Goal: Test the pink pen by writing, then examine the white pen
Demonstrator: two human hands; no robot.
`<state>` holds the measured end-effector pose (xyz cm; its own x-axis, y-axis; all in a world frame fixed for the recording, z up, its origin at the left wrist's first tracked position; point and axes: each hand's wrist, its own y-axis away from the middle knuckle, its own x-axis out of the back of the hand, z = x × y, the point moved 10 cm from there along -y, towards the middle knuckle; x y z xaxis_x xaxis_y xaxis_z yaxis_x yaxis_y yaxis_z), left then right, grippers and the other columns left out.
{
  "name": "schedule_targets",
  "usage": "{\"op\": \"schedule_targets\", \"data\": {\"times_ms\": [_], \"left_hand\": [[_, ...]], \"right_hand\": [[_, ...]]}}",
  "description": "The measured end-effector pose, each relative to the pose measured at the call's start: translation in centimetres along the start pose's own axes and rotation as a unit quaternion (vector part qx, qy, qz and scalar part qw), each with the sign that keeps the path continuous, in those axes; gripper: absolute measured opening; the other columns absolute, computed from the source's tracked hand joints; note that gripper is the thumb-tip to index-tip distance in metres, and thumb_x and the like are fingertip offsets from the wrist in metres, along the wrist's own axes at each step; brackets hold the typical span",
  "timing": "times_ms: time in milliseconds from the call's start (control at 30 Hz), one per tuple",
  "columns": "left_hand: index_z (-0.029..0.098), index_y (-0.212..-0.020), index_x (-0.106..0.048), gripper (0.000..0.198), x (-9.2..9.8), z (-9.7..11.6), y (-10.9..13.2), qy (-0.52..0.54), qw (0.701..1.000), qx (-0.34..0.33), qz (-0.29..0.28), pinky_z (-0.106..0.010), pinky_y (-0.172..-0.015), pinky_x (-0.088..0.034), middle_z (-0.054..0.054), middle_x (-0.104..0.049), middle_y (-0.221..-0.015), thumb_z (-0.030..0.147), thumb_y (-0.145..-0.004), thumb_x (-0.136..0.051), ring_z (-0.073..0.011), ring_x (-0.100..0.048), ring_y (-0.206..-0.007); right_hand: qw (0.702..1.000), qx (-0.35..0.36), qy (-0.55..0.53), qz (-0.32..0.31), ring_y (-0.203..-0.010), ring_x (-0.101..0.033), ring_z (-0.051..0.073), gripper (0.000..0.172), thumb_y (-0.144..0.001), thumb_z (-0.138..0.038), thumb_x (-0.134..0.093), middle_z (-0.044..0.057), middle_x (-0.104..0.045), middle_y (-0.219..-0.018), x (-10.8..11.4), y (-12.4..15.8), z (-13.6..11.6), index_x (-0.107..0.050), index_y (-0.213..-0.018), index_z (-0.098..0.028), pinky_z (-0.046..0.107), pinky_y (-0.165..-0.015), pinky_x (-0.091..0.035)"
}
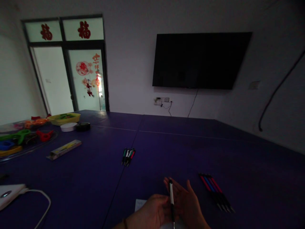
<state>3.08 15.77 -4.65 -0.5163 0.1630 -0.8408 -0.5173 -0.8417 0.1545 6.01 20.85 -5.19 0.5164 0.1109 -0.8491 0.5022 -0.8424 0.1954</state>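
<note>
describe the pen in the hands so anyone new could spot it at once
Find the big purple table, then the bare left hand and bare right hand meeting at the picture's bottom. Where they meet is the slim white-and-black pen. Unlike the teal, white and pink pens or the pink and blue pens lying flat, it alone is handheld.

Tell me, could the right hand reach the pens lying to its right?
Probably yes: the pens lie near the right hand with nothing visible between, though a white pen is at its palm.
</note>
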Motion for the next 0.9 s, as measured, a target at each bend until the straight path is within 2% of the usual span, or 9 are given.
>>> {"op": "schedule_targets", "data": {"times_ms": [133,300,500,700,900], "left_hand": [[0.006,-0.084,-0.058,0.017,0.36,0.02,-0.16,0.004,1.0,-0.011,0.004,-0.03,-0.072,-0.041,-0.011,-0.062,-0.077,0.019,-0.072,-0.053,-0.0188,-0.059,-0.076],[0.006,-0.085,-0.058,0.02,0.28,0.03,-0.13,-0.009,1.0,-0.011,0.006,-0.031,-0.071,-0.041,-0.014,-0.062,-0.081,0.02,-0.073,-0.052,-0.0202,-0.059,-0.078],[0.005,-0.085,-0.058,0.02,0.1,0.52,0.28,-0.034,0.999,-0.024,0.026,-0.03,-0.07,-0.042,-0.013,-0.062,-0.078,0.018,-0.071,-0.055,-0.0178,-0.059,-0.071],[0.002,-0.09,-0.059,0.024,-0.44,0.43,0.41,-0.067,0.998,-0.014,0.002,-0.029,-0.077,-0.039,-0.015,-0.061,-0.088,0.01,-0.068,-0.057,-0.0175,-0.058,-0.079],[0.004,-0.09,-0.059,0.024,-0.57,0.48,0.37,-0.074,0.997,-0.017,-0.008,-0.029,-0.077,-0.038,-0.014,-0.06,-0.089,0.008,-0.066,-0.057,-0.0166,-0.058,-0.079]], "right_hand": [[1.0,-0.003,0.003,-0.004,-0.087,-0.059,0.021,0.041,-0.082,-0.041,-0.036,0.018,-0.059,-0.102,-0.45,0.24,0.04,-0.056,-0.098,-0.009,0.026,-0.052,-0.046],[1.0,0.002,0.005,-0.003,-0.09,-0.057,0.022,0.043,-0.081,-0.043,-0.037,0.019,-0.057,-0.104,-0.32,0.13,-0.06,-0.057,-0.096,-0.007,0.027,-0.057,-0.047],[1.0,0.003,0.003,0.022,-0.091,-0.057,0.022,0.044,-0.082,-0.042,-0.035,0.019,-0.059,-0.1,-0.54,0.47,-0.15,-0.055,-0.098,-0.006,0.029,-0.062,-0.047],[1.0,-0.001,0.005,0.027,-0.089,-0.058,0.023,0.049,-0.081,-0.045,-0.035,0.019,-0.057,-0.104,-1.04,0.88,-0.09,-0.048,-0.11,-0.007,0.03,-0.055,-0.048],[0.999,0.01,0.013,0.042,-0.087,-0.059,0.022,0.052,-0.083,-0.045,-0.031,0.02,-0.058,-0.102,-0.96,0.9,-0.33,-0.048,-0.109,-0.004,0.026,-0.049,-0.046]]}}
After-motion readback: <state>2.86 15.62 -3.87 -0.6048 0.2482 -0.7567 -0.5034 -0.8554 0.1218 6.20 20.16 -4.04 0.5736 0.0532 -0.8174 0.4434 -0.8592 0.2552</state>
